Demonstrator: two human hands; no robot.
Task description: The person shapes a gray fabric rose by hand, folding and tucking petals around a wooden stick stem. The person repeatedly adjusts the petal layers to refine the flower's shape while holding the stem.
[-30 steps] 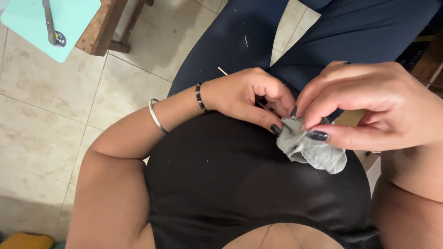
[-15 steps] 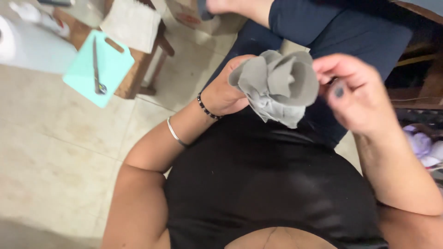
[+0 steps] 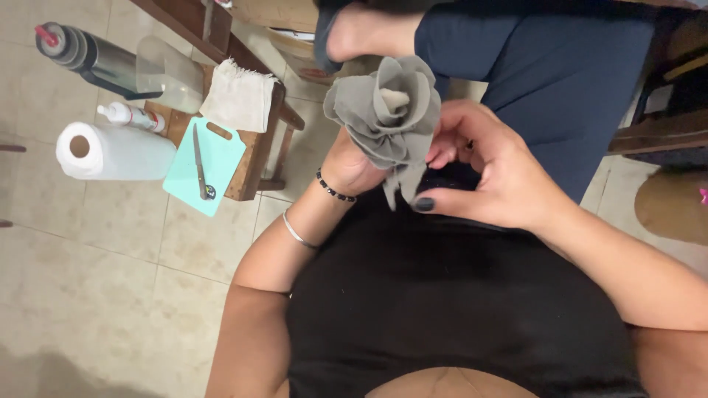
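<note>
**Grey fabric rose held up in both hands**

Nearest the camera, the person's black top fills the lower frame and hides the lap; both forearms run out past the bottom edge.

The left hand (image 3: 352, 168) is closed around the base of the fabric rose (image 3: 385, 110), but its fingers are mostly hidden behind the cloth, so the exact grip is hard to make out. A beaded bracelet (image 3: 333, 190) and a thin bangle (image 3: 298, 231) sit on that wrist. The right hand (image 3: 493, 171) is half curled, thumb against the loose tail of cloth hanging under the rose, fingertips bent in towards its side; whether they pinch the cloth I cannot tell. The rose stands upright between the hands, above the lap, with a pale core showing in its middle.

Beyond, a leg in dark blue trousers is cut off by the top edge.

Farther left, a small wooden table (image 3: 251, 166) carries a mint cutting board (image 3: 221, 158) overhanging its near edge, a knife (image 3: 199, 162) lying on it, and a white cloth (image 3: 237, 99). A paper towel roll (image 3: 118, 152) and bottles (image 3: 96, 59) lie at the table's far-left side; what holds them is unclear.
</note>
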